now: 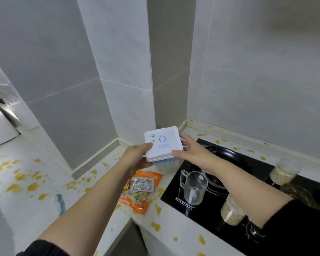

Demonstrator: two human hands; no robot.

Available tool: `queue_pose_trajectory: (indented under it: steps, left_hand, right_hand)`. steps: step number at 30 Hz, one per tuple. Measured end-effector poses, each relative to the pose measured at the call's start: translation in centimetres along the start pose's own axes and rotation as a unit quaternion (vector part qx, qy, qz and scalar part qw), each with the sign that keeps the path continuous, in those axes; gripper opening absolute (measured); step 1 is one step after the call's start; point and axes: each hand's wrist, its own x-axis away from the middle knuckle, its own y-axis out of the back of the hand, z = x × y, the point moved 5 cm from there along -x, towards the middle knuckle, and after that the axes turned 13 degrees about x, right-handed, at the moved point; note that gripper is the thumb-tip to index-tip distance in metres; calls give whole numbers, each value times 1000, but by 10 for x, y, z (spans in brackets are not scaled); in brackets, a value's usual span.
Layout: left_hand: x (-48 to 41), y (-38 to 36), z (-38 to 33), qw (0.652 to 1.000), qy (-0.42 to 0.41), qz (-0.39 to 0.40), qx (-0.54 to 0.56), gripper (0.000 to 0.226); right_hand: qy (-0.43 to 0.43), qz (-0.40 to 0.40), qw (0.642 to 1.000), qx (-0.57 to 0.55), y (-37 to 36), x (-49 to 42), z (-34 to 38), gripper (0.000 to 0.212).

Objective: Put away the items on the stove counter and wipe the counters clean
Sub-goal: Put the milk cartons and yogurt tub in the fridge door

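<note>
While both forearms stretch forward, the left hand (137,156) clasps the white box (163,143) at its left edge, thumb on the lid, and the right hand (190,152) clasps its right edge. It is held above the bench (174,228), just left of the stove (201,215), at its far corner.

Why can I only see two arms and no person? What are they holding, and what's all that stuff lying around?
The camera sits on the person's head and looks down, so you see only their own arms reaching out. The left hand and the right hand hold a white square box between them. Near it, on the counter with yellow splotches, lie orange packets and a silver pill strip. On the black stove stand a clear glass mug and two blurry jars with something pale inside.
</note>
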Motion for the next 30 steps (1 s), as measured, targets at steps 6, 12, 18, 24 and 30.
queue_pose_trajectory:
  steps: [6,12,18,24,30]
  left_hand:
    - [112,9,-6,1000,0,-12,20,15]
    - [259,13,26,996,-24,-85,30,15]
    - [434,15,82,964,-99,-229,91,20]
    - [617,21,98,911,-174,-372,44,25]
    - [770,21,77,828,-282,-484,-20,25]
  right_hand:
    - [156,46,984,69,-17,80,39,121]
    - [273,68,957,74,-39,198,66,106]
    - [342,117,932,26,-88,327,74,89]
    - [424,197,884,16,-130,467,129,90]
    - [459,238,852,-85,-161,581,201,91]
